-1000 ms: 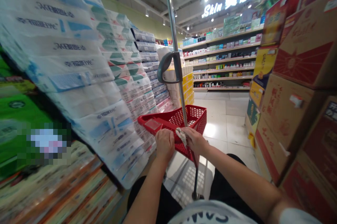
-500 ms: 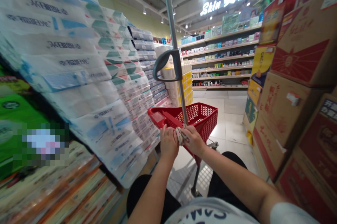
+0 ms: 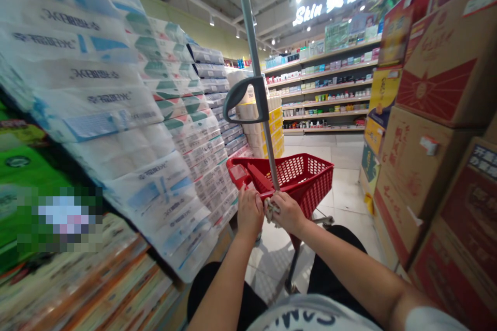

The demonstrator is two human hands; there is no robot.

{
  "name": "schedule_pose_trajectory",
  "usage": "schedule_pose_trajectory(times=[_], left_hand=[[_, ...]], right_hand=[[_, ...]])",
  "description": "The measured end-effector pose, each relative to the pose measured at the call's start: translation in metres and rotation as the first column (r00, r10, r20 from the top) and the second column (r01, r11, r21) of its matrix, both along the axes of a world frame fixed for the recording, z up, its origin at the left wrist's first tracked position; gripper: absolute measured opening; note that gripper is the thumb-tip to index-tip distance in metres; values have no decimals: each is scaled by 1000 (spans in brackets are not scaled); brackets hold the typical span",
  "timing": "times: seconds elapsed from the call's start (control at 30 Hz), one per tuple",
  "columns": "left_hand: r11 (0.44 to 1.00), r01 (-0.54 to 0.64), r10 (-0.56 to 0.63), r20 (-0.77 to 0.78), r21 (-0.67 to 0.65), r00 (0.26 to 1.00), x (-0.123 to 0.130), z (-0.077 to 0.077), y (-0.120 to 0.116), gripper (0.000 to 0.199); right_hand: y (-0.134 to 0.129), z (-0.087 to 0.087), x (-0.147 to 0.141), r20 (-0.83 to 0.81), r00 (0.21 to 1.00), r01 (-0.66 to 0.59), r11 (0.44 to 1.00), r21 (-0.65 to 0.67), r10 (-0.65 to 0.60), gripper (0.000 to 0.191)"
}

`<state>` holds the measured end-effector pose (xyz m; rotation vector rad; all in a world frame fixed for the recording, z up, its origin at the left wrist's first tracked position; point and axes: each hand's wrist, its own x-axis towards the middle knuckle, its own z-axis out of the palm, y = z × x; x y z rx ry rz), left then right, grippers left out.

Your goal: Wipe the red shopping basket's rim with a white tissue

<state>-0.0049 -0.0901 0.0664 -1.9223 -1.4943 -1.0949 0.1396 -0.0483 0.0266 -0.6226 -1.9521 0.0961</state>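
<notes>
Red basket point(image 3: 306, 178), one; left hand point(image 3: 250, 213) on rim point(image 3: 272, 158); right hand point(image 3: 285, 212) on cloth point(image 3: 270, 210)

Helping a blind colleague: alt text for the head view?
The right hand holds a pale item at the metal pole of a red shopping cart, beside the left hand, in an aisle between toilet paper and cardboard boxes.

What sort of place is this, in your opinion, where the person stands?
Most likely a supermarket: a red shopping cart, stacked packs of toilet rolls, cardboard cartons, and stocked shelves beyond.
</notes>
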Motion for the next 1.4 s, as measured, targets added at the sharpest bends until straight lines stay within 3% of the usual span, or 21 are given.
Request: schedule_pose_trajectory(times=[0.47, 0.63, 1.23, 1.4], left_hand=[[1000, 26, -26, 41, 15, 999, -7, -2, 3, 20], [998, 58, -58, 35, 19, 998, -11, -1, 3, 22], [997, 50, -53, 62, 58, 997, -12, 2, 0, 21], [997, 57, -61, 77, 52, 995, -13, 0, 1, 19]], right_hand=[[-5, 11, -5, -60, 997, -39, 997, 62, 43, 37], [-4, 4, -2, 24, 1000, -16, 999, 33, 16, 28], [-3, -2, -7, 27, 999, 15, 999, 37, -16, 27], [-6, 6, -9, 2, 1000, 12, 999, 40, -12, 25]])
